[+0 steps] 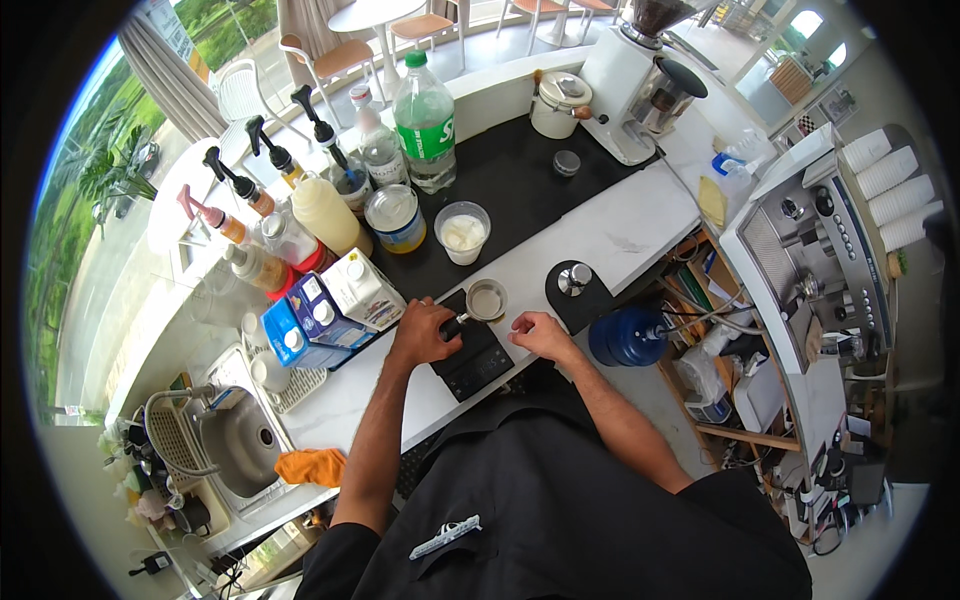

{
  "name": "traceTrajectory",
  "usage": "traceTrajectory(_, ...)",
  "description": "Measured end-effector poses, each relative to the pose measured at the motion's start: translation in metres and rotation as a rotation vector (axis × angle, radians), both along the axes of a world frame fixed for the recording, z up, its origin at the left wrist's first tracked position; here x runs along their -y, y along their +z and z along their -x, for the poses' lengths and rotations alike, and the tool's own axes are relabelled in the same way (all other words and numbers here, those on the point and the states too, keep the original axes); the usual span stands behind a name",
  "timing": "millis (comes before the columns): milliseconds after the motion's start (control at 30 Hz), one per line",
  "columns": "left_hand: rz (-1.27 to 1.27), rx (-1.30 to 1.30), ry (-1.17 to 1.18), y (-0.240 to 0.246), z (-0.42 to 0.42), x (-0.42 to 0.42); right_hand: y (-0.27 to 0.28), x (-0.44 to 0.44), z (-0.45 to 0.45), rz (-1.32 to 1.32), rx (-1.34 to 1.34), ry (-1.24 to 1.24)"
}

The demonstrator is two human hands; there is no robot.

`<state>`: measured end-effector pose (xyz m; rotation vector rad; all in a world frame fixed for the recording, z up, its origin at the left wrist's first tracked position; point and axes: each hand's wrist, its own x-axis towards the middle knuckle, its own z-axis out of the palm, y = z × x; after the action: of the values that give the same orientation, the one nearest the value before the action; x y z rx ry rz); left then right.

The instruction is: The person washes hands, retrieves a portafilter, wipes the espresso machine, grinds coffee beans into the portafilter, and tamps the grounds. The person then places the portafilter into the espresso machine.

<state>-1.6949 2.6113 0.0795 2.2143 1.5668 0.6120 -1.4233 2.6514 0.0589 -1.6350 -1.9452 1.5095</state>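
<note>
My left hand [429, 335] grips the black handle of a portafilter [486, 301], whose round metal basket lies at the far end of a black digital scale [476, 373]. The basket looks pale inside; its contents cannot be told. Just right of the scale, my right hand [538, 335] hovers near the counter with curled fingers and nothing visible in them. A metal tamper [576, 278] stands on a black mat [584, 307] farther right. Beyond the portafilter is a clear plastic cup [463, 233] with whitish contents. A small round dark container [566, 163] rests on the black counter mat [517, 180].
Cartons [327, 315], pump bottles [281, 161] and a green-capped plastic bottle [425, 124] stand at left. A coffee grinder [619, 97] and lidded canister [559, 105] are at the back. The espresso machine [817, 240] is right; a sink [240, 442] is lower left.
</note>
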Motion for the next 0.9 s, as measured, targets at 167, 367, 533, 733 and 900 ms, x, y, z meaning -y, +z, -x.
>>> traceTrajectory(167,-0.065,0.155,0.136,0.017,0.006,0.022,-0.003,0.018,0.008,-0.171,0.259,0.193)
traceTrajectory(367,-0.164,0.469,0.487,0.009,-0.017,0.105,0.001,0.023,0.006,-0.294,0.277,0.237)
traceTrajectory(533,0.114,0.784,0.769,-0.018,-0.047,0.163,-0.012,0.026,-0.003,-0.363,0.062,0.232)
traceTrajectory(733,-0.026,0.511,0.757,-0.003,-0.037,0.154,-0.019,0.020,-0.014,-0.225,-0.046,0.092)
traceTrajectory(900,-0.188,0.082,0.538,0.011,-0.028,0.087,-0.012,0.018,-0.018,-0.256,-0.120,0.085)
